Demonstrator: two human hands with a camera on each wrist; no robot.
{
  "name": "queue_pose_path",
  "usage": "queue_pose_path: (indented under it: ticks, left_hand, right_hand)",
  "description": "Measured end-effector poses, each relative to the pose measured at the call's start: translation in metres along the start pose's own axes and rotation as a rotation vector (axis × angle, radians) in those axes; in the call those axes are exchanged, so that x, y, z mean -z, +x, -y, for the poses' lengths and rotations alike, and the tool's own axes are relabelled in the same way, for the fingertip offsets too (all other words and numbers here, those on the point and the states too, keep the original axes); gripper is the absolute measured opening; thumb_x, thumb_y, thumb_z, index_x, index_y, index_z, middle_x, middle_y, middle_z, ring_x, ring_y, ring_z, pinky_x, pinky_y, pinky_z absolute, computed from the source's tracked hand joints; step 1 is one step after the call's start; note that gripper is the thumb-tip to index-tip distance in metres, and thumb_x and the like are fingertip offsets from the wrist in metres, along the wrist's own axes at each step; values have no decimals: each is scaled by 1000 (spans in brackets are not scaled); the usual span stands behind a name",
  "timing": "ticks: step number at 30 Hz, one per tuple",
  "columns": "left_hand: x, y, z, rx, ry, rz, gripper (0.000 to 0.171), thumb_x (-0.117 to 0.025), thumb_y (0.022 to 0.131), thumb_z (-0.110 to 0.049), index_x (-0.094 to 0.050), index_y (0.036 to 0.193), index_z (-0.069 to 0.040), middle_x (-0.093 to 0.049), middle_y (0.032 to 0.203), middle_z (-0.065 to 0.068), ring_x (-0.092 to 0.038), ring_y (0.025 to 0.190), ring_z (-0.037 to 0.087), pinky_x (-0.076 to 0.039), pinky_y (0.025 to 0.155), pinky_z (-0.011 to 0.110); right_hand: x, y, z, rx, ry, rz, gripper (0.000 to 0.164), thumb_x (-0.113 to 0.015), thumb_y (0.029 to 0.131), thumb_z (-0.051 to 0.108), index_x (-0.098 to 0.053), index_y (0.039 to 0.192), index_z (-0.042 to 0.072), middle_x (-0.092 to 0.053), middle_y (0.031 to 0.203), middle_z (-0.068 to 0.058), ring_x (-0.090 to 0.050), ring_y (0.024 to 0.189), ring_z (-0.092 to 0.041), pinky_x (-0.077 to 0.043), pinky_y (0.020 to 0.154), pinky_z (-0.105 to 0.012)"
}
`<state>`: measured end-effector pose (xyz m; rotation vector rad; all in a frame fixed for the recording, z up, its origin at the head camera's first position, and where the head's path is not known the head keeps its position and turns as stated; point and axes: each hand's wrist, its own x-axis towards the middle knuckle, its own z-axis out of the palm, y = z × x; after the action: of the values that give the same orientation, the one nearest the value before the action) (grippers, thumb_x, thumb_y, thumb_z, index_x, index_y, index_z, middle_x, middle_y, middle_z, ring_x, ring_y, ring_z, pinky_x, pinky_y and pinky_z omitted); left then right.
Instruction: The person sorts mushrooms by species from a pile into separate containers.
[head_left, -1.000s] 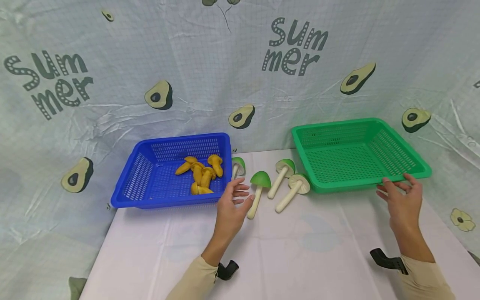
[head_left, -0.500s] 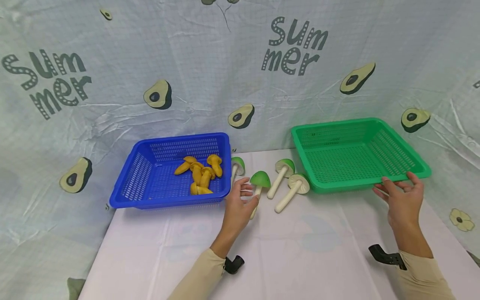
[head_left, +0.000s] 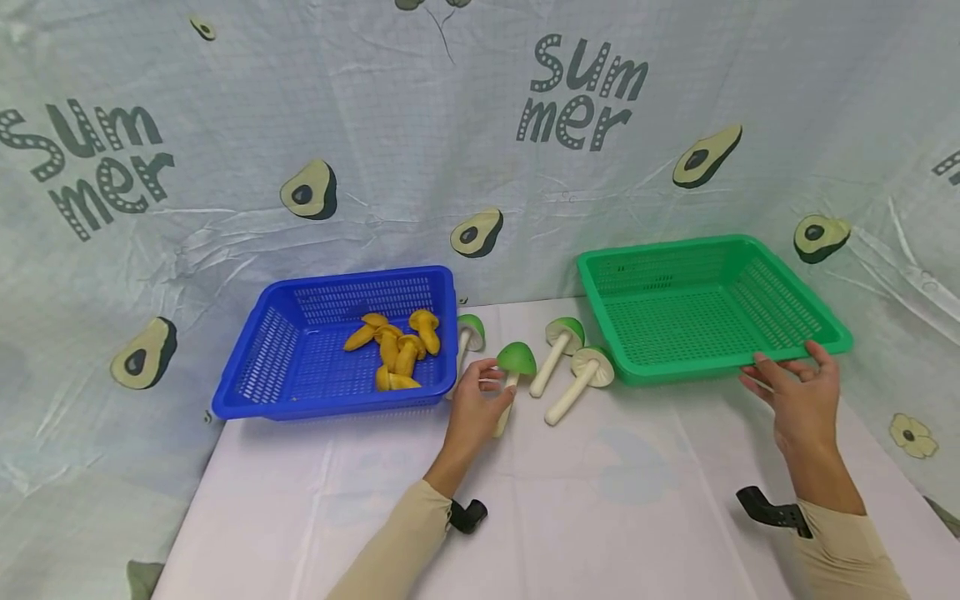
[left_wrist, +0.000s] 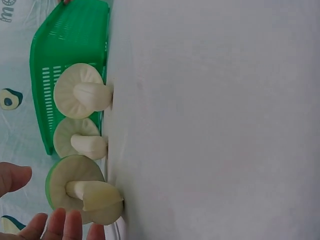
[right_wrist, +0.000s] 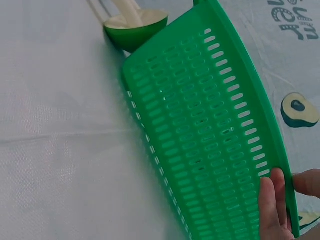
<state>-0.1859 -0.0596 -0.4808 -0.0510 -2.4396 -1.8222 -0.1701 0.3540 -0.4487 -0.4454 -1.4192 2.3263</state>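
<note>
My left hand (head_left: 471, 417) reaches to a toy mushroom with a green cap (head_left: 517, 358) and pale stem, its thumb and fingers at either side of the stem. In the left wrist view, a gap shows between the thumb (left_wrist: 14, 177) and the fingers (left_wrist: 64, 225), beside the mushroom (left_wrist: 75, 185). At the right, my right hand (head_left: 808, 404) pinches the near rim of the green basket (head_left: 675, 321). The right wrist view has its thumb (right_wrist: 307, 182) on one side of the rim and fingers (right_wrist: 270, 205) on the other.
Two green-capped mushrooms (head_left: 557, 358) lie right of the left hand, beside the green basket. Another (head_left: 470, 331) leans by the blue basket (head_left: 315, 407), which holds several yellow mushrooms (head_left: 406, 357). A patterned cloth (head_left: 390, 167) hangs behind the table.
My left hand has moved right, from beside the blue basket to the stem of the nearest green-capped mushroom. The right hand stays at the green basket's rim.
</note>
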Motion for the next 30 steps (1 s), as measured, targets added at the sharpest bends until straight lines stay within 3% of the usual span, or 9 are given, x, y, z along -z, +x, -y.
queue_pose_path:
  ticks: [16, 25, 30]
  left_hand:
    - [-5, 14, 6, 111, -13, -41, 46, -75, 87, -4, -58, 128, 1, -66, 115, 20, -67, 103, 33, -55, 92, 46]
    - [-4, 18, 6, 149, 67, -35, 42, -72, 85, 0, -60, 125, 5, -67, 110, 19, -67, 100, 32, -55, 90, 44]
    - [-5, 22, 5, 167, 150, 4, 32, -73, 85, -2, -67, 115, 5, -71, 100, 15, -68, 93, 27, -55, 86, 40]
  right_hand:
    - [2, 0, 1, 10, 18, 33, 97, -67, 90, -10, -6, 160, 18, -47, 104, -8, -75, 70, -20, -61, 67, -32]
    - [3, 0, 1, -2, -5, 32, 98, -68, 90, -9, -6, 161, 19, -48, 104, -8, -75, 71, -19, -61, 67, -31]
    - [4, -1, 0, -7, -25, 20, 98, -69, 90, -9, -7, 160, 19, -47, 105, -7, -75, 71, -18, -61, 68, -31]
